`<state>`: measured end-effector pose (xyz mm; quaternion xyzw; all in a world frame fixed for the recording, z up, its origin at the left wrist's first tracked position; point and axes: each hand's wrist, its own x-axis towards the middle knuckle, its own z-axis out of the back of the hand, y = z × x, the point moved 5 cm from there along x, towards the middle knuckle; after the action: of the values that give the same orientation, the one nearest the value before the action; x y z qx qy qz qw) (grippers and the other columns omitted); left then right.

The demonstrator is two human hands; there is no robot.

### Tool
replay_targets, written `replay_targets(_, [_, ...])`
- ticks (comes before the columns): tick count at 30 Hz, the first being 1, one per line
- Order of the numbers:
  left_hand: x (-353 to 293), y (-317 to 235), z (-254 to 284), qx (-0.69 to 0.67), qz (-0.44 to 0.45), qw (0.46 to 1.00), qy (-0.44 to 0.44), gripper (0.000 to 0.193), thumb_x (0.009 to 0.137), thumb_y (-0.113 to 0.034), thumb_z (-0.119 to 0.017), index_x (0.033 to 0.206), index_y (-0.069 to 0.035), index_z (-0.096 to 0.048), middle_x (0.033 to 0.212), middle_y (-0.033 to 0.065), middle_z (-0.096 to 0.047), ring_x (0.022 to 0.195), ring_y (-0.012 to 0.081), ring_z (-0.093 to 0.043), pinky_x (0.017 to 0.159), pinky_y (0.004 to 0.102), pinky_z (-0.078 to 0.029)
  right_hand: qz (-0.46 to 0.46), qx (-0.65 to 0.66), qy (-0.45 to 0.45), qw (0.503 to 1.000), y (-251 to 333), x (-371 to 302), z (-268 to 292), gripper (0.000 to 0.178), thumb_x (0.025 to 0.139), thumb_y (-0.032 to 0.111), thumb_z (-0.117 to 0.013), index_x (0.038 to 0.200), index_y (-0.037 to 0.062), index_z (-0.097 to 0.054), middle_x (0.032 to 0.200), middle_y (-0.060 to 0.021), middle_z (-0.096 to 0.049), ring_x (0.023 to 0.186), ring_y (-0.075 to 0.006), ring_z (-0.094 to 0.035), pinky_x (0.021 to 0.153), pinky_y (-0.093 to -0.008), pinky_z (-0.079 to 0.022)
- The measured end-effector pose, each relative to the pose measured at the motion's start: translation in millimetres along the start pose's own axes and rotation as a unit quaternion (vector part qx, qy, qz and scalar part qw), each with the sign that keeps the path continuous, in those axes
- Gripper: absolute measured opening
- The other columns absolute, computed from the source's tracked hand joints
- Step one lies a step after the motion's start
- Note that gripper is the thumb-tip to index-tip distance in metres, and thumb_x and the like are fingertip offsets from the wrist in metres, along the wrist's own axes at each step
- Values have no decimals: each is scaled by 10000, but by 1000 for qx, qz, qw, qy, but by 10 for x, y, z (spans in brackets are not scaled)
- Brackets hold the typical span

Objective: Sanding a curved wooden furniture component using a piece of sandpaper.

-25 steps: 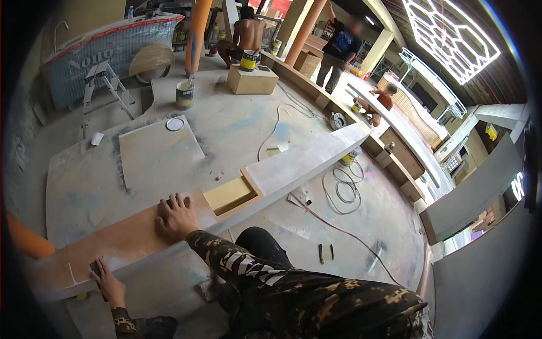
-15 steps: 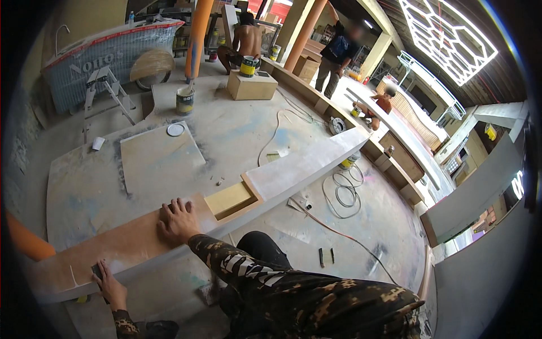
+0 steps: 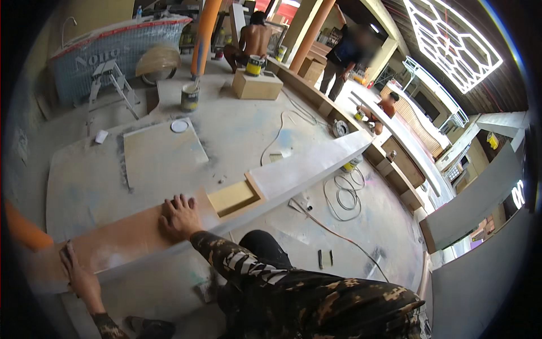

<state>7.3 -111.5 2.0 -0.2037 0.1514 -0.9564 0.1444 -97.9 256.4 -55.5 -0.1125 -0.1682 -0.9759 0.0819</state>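
The person wears a long-sleeved camouflage top in dark olive, brown and tan patches, filling the lower right of the frame. The right sleeve (image 3: 237,263) carries pale, whitish markings along the forearm, and dark trousers (image 3: 262,248), probably black, show at lower centre. Both hands are bare.

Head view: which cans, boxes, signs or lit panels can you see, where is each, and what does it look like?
Paint can: on the floor beside the orange pillar, round, pale with a dark band, a stick in it.
Yellow can: on top of a box, round, yellow and dark.
Box: behind the white floor panels, rectangular, tan.
Banner: far left, curved, blue mesh with white letters, red top edge.
Ceiling light: upper right, white honeycomb lines.
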Motion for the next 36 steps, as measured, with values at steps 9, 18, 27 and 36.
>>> replay_targets(9, [-495,-780,282,92,49,981,161,787,859,20,-642,1560,-147,-324,1623,135,-277,1486,361,-263,1120,572,-309,-1,-13,27,1000,4,-31,24,654,923,499,-521,1421,77,-492,1414,-219,-478,1376,-383,-373,1105,-602,-249])
replay_targets(18, [-717,-631,129,82,-81,889,443,822,782,-132,-764,1514,-107,-390,1573,143,-367,1450,326,-338,1128,652,-273,12,-24,-29,999,-56,-41,41,636,907,496,-536,1385,77,-523,1337,-197,-516,1331,-359,-402,1079,-571,-261])
replay_targets(27, [-819,-393,140,78,-52,887,452,856,780,-207,-786,1525,-115,-375,1550,133,-410,1445,301,-358,1161,653,-234,25,-20,-42,999,-37,-38,44,613,890,458,-555,1366,72,-531,1290,-179,-528,1290,-344,-424,1049,-564,-289])
replay_targets(36, [-838,-462,172,78,-59,874,475,867,783,-223,-782,1533,-117,-359,1567,128,-387,1454,301,-346,1162,655,-226,23,-27,-33,999,-38,-43,35,616,910,468,-550,1387,80,-521,1315,-184,-523,1314,-346,-416,1058,-577,-285])
